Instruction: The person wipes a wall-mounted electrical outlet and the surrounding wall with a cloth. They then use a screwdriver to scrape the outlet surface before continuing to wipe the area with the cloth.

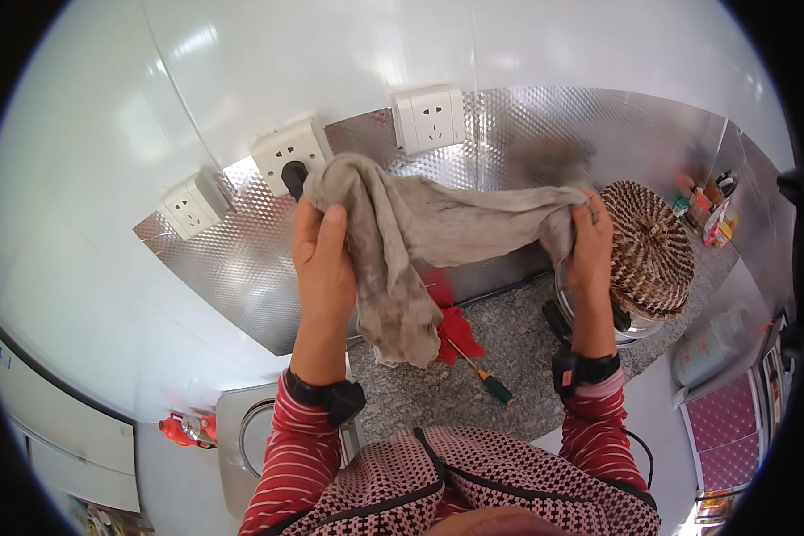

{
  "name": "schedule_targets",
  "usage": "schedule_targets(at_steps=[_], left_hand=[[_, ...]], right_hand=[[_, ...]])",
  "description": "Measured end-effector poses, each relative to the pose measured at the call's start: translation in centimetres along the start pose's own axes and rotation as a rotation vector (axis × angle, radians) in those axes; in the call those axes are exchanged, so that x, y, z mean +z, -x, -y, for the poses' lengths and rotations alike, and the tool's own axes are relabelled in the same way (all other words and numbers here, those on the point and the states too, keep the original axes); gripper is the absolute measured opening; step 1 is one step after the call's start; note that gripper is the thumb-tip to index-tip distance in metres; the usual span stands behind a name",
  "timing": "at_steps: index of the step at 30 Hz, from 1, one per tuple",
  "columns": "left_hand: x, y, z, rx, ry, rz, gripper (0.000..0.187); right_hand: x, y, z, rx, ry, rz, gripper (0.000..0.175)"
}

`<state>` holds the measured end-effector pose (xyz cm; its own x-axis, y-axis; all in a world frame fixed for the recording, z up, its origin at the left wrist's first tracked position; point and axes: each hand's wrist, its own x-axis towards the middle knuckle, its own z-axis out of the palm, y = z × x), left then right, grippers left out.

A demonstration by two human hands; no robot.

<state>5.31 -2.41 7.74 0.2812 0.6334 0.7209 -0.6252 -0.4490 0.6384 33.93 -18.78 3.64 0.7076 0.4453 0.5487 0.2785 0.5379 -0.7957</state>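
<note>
A stained grey cloth [469, 224] is stretched between both my hands above a granite countertop [415, 395]. My left hand [325, 258] grips its left end, where a long fold hangs down. At the other end, my right hand [589, 244] pinches the gathered fabric. Beneath the hanging fold, a red cloth [457, 335] lies on the counter, with a screwdriver [496, 387] with a dark green handle touching it. Close to my right hand stands a metal pot [643, 325] with black handles, and a woven straw lid [650, 251] is over it.
Wall sockets [432, 119] line the metal-sheeted wall; a black plug [295, 178] sits in one. A sink [231, 435] is at left, near red thermos-like items [181, 429]. Small packets [717, 224] stand in the right back corner. A plastic container [703, 355] is beyond the counter's right edge.
</note>
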Motion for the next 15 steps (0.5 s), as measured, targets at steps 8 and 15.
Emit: schedule_targets(at_steps=[8, 15], left_hand=[[6.1, -11.4, 3.4, 0.532, -1.278, 0.103, 0.034], [6.6, -13.5, 5.4, 0.683, -1.282, 0.232, 0.020]], right_hand=[[4.2, 5.1, 0.2, 0.058, -0.201, 0.212, 0.020], [1.6, 5.5, -0.4, 0.087, -0.246, 0.160, 0.022]])
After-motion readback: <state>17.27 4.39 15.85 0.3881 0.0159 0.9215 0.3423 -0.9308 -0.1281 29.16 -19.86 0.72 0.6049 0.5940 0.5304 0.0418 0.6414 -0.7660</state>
